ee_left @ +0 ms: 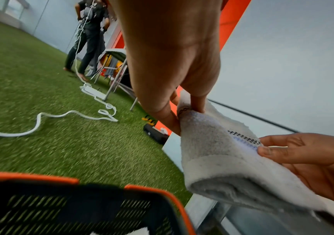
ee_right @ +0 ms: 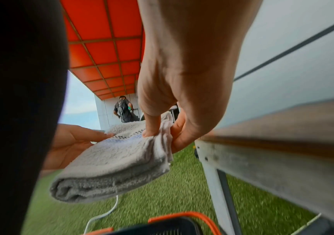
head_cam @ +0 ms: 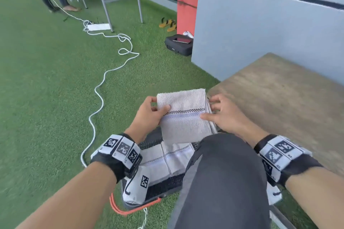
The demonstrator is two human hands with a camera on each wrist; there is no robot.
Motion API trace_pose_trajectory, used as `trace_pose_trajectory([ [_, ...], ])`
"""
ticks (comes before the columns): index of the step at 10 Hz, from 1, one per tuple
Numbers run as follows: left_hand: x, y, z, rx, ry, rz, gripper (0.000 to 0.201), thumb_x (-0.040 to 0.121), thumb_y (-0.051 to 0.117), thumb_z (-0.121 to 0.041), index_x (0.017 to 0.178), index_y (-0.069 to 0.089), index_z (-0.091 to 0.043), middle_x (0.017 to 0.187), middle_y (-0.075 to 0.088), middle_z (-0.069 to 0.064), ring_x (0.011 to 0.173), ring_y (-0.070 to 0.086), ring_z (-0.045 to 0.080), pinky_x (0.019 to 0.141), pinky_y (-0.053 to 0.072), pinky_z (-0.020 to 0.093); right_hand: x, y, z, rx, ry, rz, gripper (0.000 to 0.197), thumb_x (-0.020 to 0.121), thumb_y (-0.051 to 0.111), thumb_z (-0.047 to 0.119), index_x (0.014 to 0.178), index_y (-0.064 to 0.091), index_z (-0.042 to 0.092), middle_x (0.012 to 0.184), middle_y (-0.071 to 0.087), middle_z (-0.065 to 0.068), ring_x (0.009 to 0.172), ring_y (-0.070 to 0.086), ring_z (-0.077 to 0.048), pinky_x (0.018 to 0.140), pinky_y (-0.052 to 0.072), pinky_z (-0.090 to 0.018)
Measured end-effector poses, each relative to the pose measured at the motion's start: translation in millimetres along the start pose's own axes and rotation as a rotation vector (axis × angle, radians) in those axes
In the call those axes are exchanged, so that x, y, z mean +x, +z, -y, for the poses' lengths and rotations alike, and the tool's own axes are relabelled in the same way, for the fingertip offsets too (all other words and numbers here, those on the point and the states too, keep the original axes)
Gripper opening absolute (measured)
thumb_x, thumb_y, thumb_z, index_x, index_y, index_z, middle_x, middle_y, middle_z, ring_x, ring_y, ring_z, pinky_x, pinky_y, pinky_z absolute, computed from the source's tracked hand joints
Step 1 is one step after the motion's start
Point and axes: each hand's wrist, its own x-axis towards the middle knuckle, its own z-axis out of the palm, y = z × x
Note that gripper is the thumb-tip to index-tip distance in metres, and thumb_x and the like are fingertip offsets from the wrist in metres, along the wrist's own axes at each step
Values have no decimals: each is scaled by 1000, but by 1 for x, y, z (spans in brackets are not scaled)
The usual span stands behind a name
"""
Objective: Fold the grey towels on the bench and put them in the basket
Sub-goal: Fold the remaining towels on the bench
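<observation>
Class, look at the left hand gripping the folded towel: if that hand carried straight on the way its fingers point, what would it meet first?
The left hand points across the towel toward the right hand. Beyond the towel it holds, it would probably meet that hand first, then the bench; depth is unclear.

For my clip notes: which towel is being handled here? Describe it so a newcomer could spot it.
Start at the wooden bench; off its near left corner, above the black basket, both hands hold a folded grey towel in the air. Unlike the towels in the basket, it is pinched at both edges by left hand and right hand.
</observation>
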Motion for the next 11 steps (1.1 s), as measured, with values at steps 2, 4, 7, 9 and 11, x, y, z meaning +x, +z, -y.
trace_pose_trajectory([
  [2, 38, 14, 89, 28, -165, -16, 40, 88, 75, -35, 107, 39, -33, 92, 60, 11, 70, 54, 18, 66, 54, 33, 40, 50, -58, -120, 35, 111, 53, 82, 82, 29, 110, 37, 30, 91, 67, -12, 69, 61, -25, 74, 52, -46],
  [4, 57, 37, 166, 127, -300, 23, 23, 88, 71, -23, 81, 52, -34, 79, 47, 3, 68, 42, 17, 59, 40, 33, 66, 96, -95, -314, -123, 234, 22, 87, 73, 15, 83, 53, 23, 69, 48, 6, 62, 42, -9, 60, 35, -32],
  [7, 78, 66, 212, 227, -465, 87, 32, 88, 71, -6, 113, 63, -23, 84, 57, -2, 66, 50, 14, 62, 47, 26, 79, 151, -129, -683, 34, 427, 16, 91, 54, -8, 98, 55, 6, 111, 50, -12, 77, 58, -28, 75, 51, -43],
  [9, 84, 71, 215, 260, -441, 103, 40, 91, 66, -4, 125, 60, -25, 91, 51, -9, 60, 48, 10, 53, 43, 21, 74, 156, -127, -751, 80, 455, 29, 86, 55, -17, 105, 58, 5, 121, 43, -14, 76, 54, -27, 71, 43, -38],
  [11, 83, 70, 202, 326, -434, 39, 43, 91, 65, -11, 130, 54, -23, 123, 52, 7, 62, 51, 8, 47, 40, 14, 64, 142, -116, -711, -52, 385, 25, 87, 55, -12, 102, 51, 7, 124, 36, -12, 69, 37, -16, 60, 29, -29],
])
